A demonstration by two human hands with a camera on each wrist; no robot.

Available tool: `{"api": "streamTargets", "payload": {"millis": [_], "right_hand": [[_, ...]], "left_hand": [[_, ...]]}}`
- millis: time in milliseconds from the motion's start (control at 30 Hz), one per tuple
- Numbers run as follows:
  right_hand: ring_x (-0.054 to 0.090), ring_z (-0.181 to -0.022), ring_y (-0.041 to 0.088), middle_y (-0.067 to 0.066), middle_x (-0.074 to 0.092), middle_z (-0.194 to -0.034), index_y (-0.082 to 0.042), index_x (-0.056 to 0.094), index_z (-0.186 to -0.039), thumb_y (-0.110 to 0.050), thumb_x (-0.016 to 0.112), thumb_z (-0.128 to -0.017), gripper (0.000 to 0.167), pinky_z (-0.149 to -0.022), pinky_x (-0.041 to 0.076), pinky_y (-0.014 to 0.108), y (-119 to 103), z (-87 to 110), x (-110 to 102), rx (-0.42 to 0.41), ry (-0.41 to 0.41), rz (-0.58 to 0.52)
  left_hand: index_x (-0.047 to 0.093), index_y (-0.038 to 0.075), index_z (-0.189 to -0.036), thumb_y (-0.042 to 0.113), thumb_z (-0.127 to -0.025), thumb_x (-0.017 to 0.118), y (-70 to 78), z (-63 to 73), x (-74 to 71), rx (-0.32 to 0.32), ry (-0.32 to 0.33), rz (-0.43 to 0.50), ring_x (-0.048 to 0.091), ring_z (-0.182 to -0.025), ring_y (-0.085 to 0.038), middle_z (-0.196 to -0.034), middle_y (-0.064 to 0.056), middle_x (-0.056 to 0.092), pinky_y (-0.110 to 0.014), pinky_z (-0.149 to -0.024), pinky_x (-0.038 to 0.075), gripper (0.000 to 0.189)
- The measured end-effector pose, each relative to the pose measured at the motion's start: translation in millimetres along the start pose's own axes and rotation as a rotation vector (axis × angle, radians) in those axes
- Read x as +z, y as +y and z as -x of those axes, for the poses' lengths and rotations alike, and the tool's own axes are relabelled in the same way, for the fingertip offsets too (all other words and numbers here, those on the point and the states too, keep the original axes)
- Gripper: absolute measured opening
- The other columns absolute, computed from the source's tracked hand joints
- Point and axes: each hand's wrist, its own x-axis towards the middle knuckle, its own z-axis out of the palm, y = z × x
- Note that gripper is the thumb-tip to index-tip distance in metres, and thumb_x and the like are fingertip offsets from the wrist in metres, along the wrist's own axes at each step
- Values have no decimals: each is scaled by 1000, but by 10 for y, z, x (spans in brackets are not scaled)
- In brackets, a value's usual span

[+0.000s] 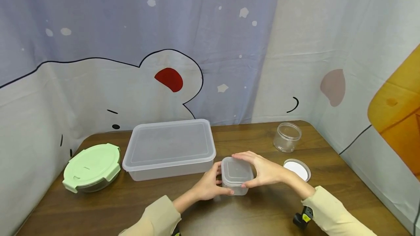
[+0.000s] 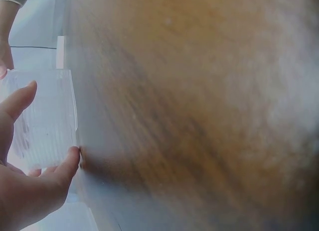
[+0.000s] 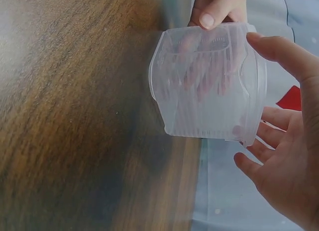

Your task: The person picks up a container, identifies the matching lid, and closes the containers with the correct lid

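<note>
A small clear plastic food container with a frosted, rounded-square lid stands on the table in front of me. My left hand grips its left side, thumb at the front and fingers around the back. In the right wrist view, those fingers show through the ribbed wall of the container. My right hand spans the lid, its thumb at the near right corner and its fingertips at the far edge. The lid sits on the container. The left wrist view shows the left hand low against the container's wall.
Behind the left hand lies a large lidded plastic box. A round container with a green clip lid stands at far left. On the right are a clear open jar and a round white-centred lid. A printed curtain hangs behind.
</note>
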Motion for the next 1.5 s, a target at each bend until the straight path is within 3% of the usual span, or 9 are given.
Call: {"api": "streamTargets", "payload": {"millis": [833, 1500], "right_hand": [[48, -128, 26, 10, 49, -141, -6, 53, -135, -40, 78, -75, 74, -99, 48, 43, -148, -71, -124, 7, -103, 130], [49, -122, 21, 7, 50, -136, -9, 54, -135, -43, 78, -73, 74, -94, 50, 36, -130, -94, -122, -5, -102, 120]], "left_hand": [[27, -5, -138, 10, -77, 79, 72, -10, -34, 10, -28, -5, 48, -128, -38, -139, -24, 44, -45, -95, 52, 81], [26, -4, -140, 10, -79, 78, 91, -3, -29, 12, -37, -10, 48, -128, -37, -139, -24, 44, -46, -95, 52, 81]]}}
